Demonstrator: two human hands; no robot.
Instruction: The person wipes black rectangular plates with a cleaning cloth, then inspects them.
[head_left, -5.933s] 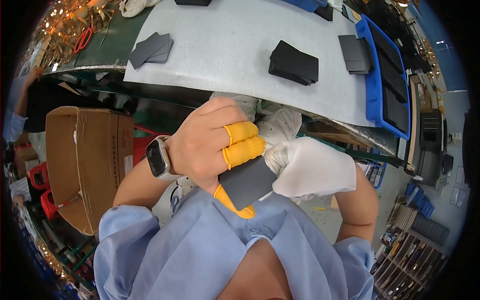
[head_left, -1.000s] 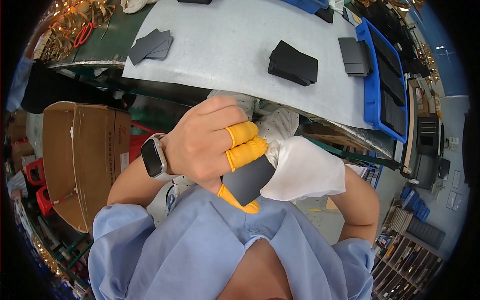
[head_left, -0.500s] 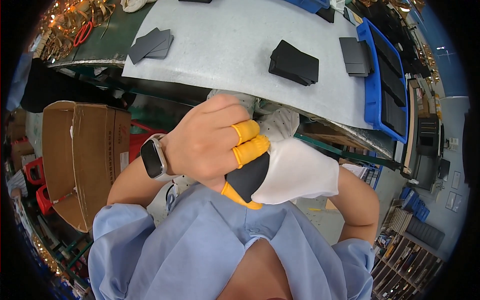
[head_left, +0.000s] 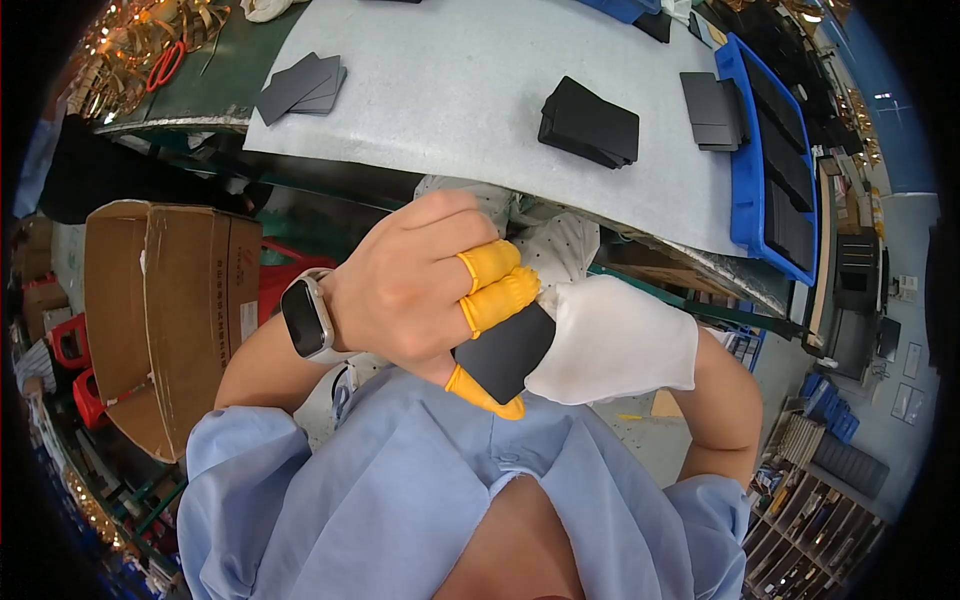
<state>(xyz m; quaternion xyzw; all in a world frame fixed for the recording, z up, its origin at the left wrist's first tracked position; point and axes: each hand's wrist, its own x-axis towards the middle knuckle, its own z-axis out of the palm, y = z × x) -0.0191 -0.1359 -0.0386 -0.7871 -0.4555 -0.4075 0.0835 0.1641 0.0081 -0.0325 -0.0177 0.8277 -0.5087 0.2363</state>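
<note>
My left hand (head_left: 415, 275), with yellow finger cots on the thumb and two fingers and a watch at the wrist, is closed on a thin black card (head_left: 507, 350). The card is tilted in front of my chest. White fabric (head_left: 615, 345), a glove or a wrapped cloth, covers my right hand (head_left: 630, 330) at the card's right edge. Its fingers are hidden, so their grip does not show. On the table beyond lie a stack of black cards (head_left: 590, 122) and a few fanned grey cards (head_left: 303, 84).
The white-covered table (head_left: 440, 90) spans the area ahead. On its right stands a blue tray (head_left: 745, 190) of black cards, with more grey cards (head_left: 708, 112) beside it. An open cardboard box (head_left: 190, 320) is at left, near red stools. Red-handled scissors (head_left: 166, 66) lie far left.
My white-covered right hand has shifted a little to the right, uncovering more of the black card. My left hand stays nearly in place.
</note>
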